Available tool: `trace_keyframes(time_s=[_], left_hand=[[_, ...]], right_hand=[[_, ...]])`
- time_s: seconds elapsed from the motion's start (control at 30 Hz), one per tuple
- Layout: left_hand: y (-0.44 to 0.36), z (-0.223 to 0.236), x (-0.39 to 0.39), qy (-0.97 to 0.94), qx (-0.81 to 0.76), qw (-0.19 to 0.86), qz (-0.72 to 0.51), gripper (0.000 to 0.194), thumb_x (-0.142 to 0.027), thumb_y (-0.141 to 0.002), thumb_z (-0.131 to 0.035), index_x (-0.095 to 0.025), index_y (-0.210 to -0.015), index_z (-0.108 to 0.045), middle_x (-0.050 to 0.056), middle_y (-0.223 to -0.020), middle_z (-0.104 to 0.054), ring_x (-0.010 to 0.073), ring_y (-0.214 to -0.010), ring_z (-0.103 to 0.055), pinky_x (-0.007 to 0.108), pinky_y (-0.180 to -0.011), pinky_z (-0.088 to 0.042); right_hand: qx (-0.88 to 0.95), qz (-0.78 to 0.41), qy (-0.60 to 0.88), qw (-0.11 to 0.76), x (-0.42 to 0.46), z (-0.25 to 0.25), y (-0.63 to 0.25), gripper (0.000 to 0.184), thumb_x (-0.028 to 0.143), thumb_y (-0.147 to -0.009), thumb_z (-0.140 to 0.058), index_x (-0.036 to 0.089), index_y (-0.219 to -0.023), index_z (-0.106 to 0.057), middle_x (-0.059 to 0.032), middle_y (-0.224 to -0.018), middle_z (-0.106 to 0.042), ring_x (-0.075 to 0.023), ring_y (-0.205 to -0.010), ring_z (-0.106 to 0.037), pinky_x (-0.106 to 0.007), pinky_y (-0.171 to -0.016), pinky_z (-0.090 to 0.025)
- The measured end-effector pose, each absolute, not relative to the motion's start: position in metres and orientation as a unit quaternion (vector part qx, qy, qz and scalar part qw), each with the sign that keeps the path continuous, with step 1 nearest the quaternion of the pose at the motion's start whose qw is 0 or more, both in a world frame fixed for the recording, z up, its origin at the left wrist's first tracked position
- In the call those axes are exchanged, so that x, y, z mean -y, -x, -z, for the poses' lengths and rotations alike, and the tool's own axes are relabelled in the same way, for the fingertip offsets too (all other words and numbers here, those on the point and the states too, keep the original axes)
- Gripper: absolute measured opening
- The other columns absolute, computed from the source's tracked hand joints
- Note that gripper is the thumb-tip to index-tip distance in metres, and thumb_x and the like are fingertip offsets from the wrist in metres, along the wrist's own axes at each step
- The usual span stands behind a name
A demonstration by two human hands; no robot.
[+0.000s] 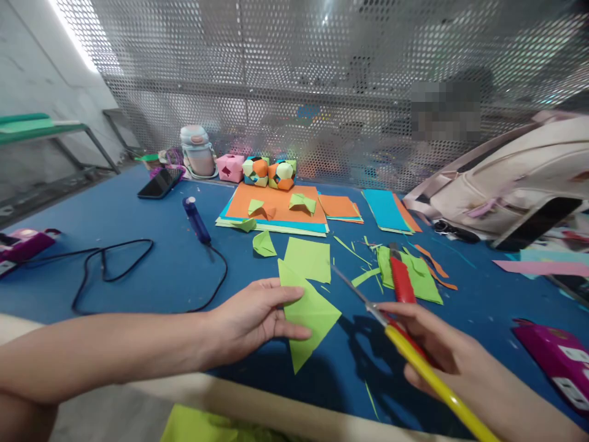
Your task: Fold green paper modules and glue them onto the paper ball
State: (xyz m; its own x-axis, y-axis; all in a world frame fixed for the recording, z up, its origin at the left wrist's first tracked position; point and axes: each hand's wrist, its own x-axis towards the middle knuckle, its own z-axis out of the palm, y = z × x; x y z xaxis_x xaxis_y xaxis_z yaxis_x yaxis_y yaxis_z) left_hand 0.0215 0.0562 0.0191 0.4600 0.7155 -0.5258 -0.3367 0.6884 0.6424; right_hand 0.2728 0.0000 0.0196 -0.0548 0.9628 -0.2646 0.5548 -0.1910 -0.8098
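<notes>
My left hand is closed on a lime-green sheet of paper, folded to a triangle with its point to the right. The thumb lies on top, with other fingers partly hidden. In my right hand is a pair of scissors with yellow and red handles, the blades pointing up and left. Their tips stay apart from the folded paper. Just beyond lies a flat green square. A red box cutter rests on green paper past my right hand, among thin green and orange offcuts.
Stacked coloured sheets carry small folded green pieces. Behind them stand several paper cubes and a bottle. A blue corded tool and a phone lie left. A backpack and purple power strip sit right.
</notes>
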Motion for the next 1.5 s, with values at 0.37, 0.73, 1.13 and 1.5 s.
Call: trace_keyframes(time_s=[0.37, 0.73, 1.13, 1.5], left_hand=[[-0.020, -0.020, -0.053, -0.274, -0.376, 0.837, -0.289, 0.015, -0.015, -0.077, -0.063, -0.011, -0.091, -0.067, 0.011, -0.094, -0.069, 0.0155, -0.072, -0.068, 0.024, -0.060, -0.059], [-0.020, -0.017, -0.052, -0.274, -0.370, 0.841, -0.284, 0.009, -0.014, -0.079, -0.060, -0.009, -0.081, -0.067, 0.010, -0.086, -0.070, 0.0130, -0.068, -0.067, 0.023, -0.059, -0.059], [-0.020, -0.021, -0.049, -0.266, -0.381, 0.838, -0.287, 0.007, -0.014, -0.076, -0.064, -0.009, -0.080, -0.066, 0.009, -0.081, -0.070, 0.0130, -0.065, -0.066, 0.024, -0.059, -0.059], [-0.019, -0.024, -0.049, -0.264, -0.385, 0.845, -0.261, 0.011, -0.014, -0.080, -0.059, -0.008, -0.083, -0.068, 0.008, -0.079, -0.070, 0.0118, -0.062, -0.067, 0.021, -0.058, -0.058]], right_hand=[[0.560, -0.563, 0.583, 0.173, 0.005, -0.011, -0.256, 0.058, 0.049, -0.065, -0.069, 0.026, -0.117, -0.057, -0.0028, -0.081, -0.057, -0.0157, -0.069, -0.053, -0.028, -0.065, -0.048], [0.513, -0.590, 0.582, 0.225, 0.009, -0.011, -0.249, 0.049, 0.042, -0.065, -0.071, 0.027, -0.111, -0.061, -0.0003, -0.076, -0.054, -0.0125, -0.062, -0.049, -0.024, -0.058, -0.044], [0.535, -0.586, 0.566, 0.224, 0.006, -0.007, -0.254, 0.050, 0.036, -0.063, -0.075, 0.023, -0.110, -0.066, -0.0026, -0.077, -0.061, -0.0125, -0.064, -0.052, -0.023, -0.058, -0.046], [0.532, -0.564, 0.594, 0.214, 0.007, -0.010, -0.245, 0.052, 0.027, -0.062, -0.071, 0.023, -0.113, -0.064, -0.0035, -0.083, -0.064, -0.0148, -0.067, -0.055, -0.025, -0.059, -0.047]])
